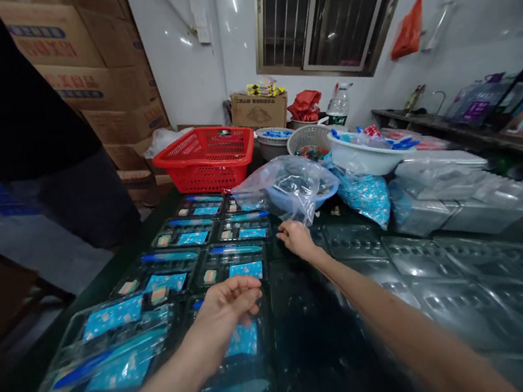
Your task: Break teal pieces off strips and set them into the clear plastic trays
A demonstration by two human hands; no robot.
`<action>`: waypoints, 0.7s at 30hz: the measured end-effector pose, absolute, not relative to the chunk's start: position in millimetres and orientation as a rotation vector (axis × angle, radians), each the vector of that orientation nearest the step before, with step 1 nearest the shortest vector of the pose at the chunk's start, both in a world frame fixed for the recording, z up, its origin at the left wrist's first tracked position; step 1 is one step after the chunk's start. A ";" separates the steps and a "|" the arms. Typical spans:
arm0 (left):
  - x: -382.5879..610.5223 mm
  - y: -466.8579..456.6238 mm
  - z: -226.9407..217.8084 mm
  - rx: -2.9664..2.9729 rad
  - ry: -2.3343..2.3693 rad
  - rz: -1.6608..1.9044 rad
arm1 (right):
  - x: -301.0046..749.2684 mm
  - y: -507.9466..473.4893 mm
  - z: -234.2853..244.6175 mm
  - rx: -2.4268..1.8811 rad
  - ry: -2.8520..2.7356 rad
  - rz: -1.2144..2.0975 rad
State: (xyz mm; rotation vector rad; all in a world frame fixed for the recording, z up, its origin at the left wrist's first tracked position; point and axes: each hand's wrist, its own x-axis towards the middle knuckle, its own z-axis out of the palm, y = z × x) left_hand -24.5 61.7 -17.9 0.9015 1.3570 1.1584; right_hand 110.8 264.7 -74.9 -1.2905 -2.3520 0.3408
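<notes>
Room: a stack of at least five cardboard cartons [95,70] at upper left; a co-worker in black [18,114] stands before it, beside the table's left edge.

Table: a dark glossy table [320,344] fills the lower frame; its left edge drops to a grey floor [34,256].

Right side: at least five overlapping clear blister trays [457,291] reach the right frame edge.

Far end: one red plastic basket [206,175], one white basin [364,158], one clear plastic bag [290,188].

Filled trays: eight filled blister trays [232,262] in two columns, left of centre; more blur at the bottom edge.

Left hand [224,313]: half-open, over the nearest right-column tray, nothing held.

Right hand [297,240]: narrow, fingers bunched just beside the filled trays; any small held item cannot be told.
</notes>
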 end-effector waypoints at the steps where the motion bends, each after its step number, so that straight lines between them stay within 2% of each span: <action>1: -23.8 61.6 -18.6 0.933 1.370 1.137 | 109.7 266.3 -74.7 -1.311 -2.390 0.326; 9: -11.1 94.9 -34.8 1.829 1.613 0.733 | 101.8 264.8 -64.1 -1.377 -2.583 0.272; 14: 3.3 104.2 -40.1 2.052 1.553 0.543 | 130.8 230.5 -45.4 -1.253 -2.519 0.282; 21: 14.9 118.5 -45.8 2.145 1.478 0.401 | 183.3 176.4 -48.8 -1.060 -2.423 0.516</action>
